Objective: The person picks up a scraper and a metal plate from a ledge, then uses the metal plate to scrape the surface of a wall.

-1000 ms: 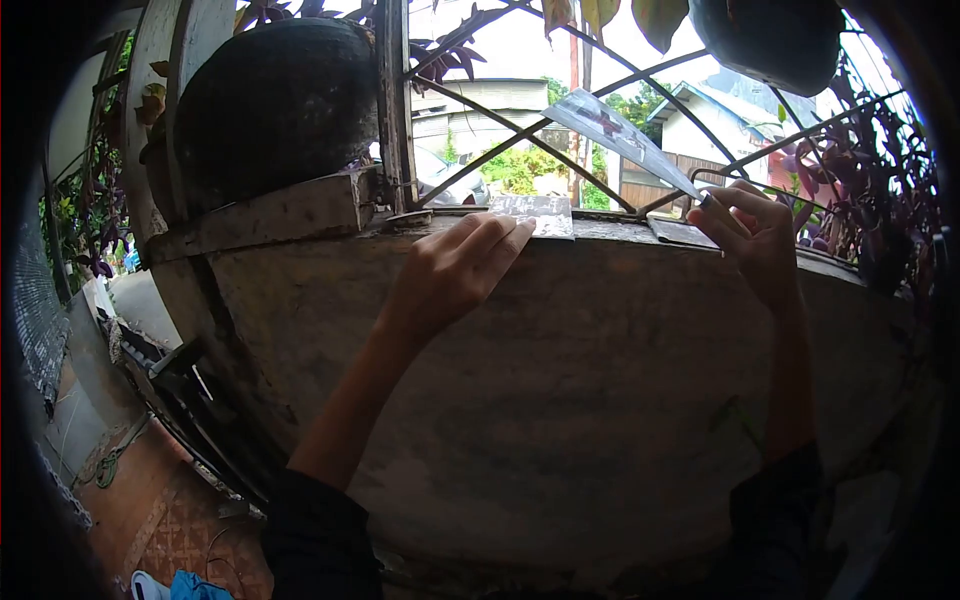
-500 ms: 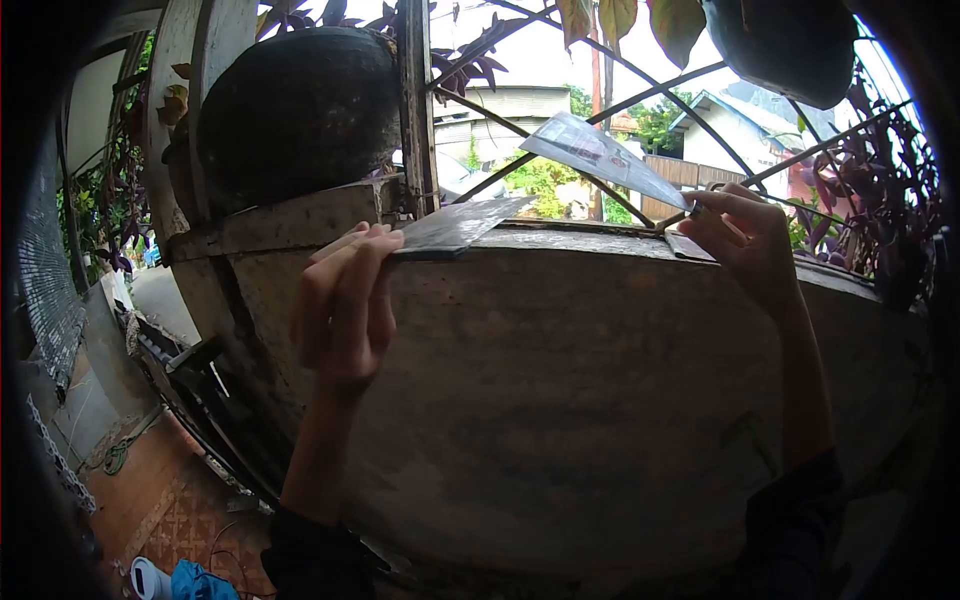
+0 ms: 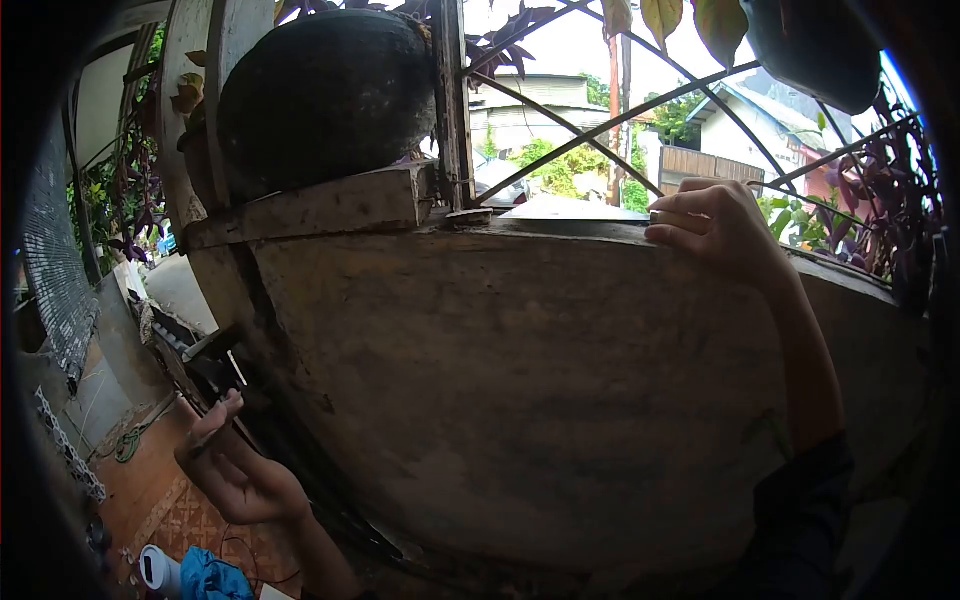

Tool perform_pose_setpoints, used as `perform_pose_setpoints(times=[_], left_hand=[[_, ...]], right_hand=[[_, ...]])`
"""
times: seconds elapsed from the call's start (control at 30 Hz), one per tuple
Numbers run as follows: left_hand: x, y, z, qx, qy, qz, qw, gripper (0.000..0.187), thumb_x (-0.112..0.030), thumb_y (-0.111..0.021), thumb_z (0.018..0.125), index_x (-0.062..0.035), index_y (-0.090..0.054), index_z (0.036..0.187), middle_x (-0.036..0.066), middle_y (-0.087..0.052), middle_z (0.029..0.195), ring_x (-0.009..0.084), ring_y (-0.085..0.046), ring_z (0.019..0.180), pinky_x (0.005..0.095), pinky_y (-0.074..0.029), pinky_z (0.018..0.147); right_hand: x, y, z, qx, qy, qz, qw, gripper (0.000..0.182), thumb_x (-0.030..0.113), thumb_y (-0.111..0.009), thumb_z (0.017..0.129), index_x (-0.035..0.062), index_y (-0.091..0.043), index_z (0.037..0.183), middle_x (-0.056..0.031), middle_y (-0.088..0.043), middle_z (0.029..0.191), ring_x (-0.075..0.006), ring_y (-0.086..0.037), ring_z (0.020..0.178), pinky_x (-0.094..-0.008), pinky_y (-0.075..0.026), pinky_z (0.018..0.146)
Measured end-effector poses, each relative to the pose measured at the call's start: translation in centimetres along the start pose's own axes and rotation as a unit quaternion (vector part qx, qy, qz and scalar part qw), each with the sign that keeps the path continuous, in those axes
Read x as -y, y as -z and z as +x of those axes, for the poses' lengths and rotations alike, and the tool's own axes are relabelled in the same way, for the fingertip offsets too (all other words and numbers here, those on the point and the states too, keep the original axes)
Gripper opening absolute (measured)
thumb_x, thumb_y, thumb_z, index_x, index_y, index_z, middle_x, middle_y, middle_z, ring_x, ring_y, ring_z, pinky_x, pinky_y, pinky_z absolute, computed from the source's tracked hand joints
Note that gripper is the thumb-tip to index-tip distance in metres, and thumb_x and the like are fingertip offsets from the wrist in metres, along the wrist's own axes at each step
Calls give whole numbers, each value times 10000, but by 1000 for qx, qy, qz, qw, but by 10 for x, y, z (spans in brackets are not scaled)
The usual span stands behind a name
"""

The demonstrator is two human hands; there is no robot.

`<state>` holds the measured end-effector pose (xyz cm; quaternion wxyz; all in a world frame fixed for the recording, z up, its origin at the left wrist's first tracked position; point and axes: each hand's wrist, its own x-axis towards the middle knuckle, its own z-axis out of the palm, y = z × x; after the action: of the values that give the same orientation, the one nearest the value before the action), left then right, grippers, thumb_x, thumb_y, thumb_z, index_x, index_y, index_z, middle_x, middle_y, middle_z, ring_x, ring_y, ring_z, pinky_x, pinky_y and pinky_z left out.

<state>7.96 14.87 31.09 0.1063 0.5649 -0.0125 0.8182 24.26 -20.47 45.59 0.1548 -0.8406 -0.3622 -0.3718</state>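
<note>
My right hand is up at the top of the low wall, fingers pinched at the right end of a thin glossy sheet. The sheet lies nearly level over the ledge, so mostly its bright upper face and edge show. Down at the lower left, my left hand is raised off the wall with its palm showing and its fingers loosely bent. Nothing shows in it. The dark flat panel that it held earlier is out of sight.
A large dark round pot stands on a raised block left of a post. Crossed metal bars rise behind the ledge. Another dark pot hangs at upper right. A blue cloth and white cylinder are on the floor.
My left hand has dropped down and left from the ledge, the panel gone from its fingers. My right hand has lowered the tilted sheet to the ledge. The view has shifted slightly.
</note>
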Motion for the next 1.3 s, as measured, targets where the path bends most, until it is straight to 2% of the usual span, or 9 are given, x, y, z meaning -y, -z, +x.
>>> perform_pose_setpoints(times=[0.27,0.47,0.57,0.73,0.8,0.87,0.97,1.1,1.3], left_hand=[[13,57,-69,80,191,27,978,106,-10,-448,871,64,-503,923,74,-482,845,134,-500,775,238,-424,670],[7,79,-85,138,358,-12,923,147,-76,-485,877,34,-541,956,39,-539,870,103,-506,815,214,-418,703],[0,79,-93,98,480,-70,869,172,-97,-519,865,30,-521,981,63,-520,918,121,-509,837,226,-436,728],[-12,87,-106,59,727,-255,635,199,-176,-539,863,-58,-516,1021,9,-546,1001,130,-529,896,280,-451,743],[-17,92,-124,50,769,-260,582,192,-197,-566,847,-88,-529,1002,2,-551,991,127,-533,890,270,-450,763],[-15,97,-151,53,842,-342,414,217,-221,-607,819,-104,-541,988,-11,-552,964,113,-524,878,265,-443,783],[-30,97,-172,24,906,-327,267,200,-188,-600,823,-77,-556,983,0,-552,976,117,-505,934,287,-424,839],[-60,85,-153,94,894,-349,267,245,-252,-650,781,-142,-548,974,-32,-551,972,133,-496,961,298,-382,899],[-72,90,-147,99,859,-385,324,173,-196,-581,838,-87,-551,969,10,-567,944,130,-545,907,306,-432,873]], right_hand=[[-3,-2,-1,32,-24,11,999,296,325,-664,743,59,-672,872,-90,-631,799,-211,-614,684,-319,-471,629],[-4,-10,-5,-124,96,-119,980,280,296,-673,736,86,-662,921,-69,-600,763,-199,-581,671,-323,-459,594],[2,-9,-10,-262,146,-193,934,250,192,-633,763,110,-630,998,-44,-571,794,-189,-560,707,-310,-453,611],[40,3,-45,-363,140,-162,907,220,31,-524,795,50,-611,996,-73,-565,756,-172,-520,650,-291,-424,604],[70,1,-74,-301,99,-82,945,212,1,-517,766,35,-623,946,-79,-557,704,-179,-519,627,-285,-420,591],[98,-1,-99,-209,106,-72,970,206,-18,-517,730,24,-635,894,-80,-555,678,-180,-528,623,-279,-418,587],[116,-25,-134,-162,73,0,984,202,-11,-536,704,23,-641,874,-71,-563,679,-179,-536,634,-276,-420,586],[147,-94,-160,23,-192,324,926,180,72,-580,755,13,-632,917,-95,-582,861,-205,-552,753,-290,-436,692],[209,-188,-197,221,-130,535,805,343,126,-582,807,25,-507,1126,-132,-504,1065,-178,-503,970,-253,-405,781]])
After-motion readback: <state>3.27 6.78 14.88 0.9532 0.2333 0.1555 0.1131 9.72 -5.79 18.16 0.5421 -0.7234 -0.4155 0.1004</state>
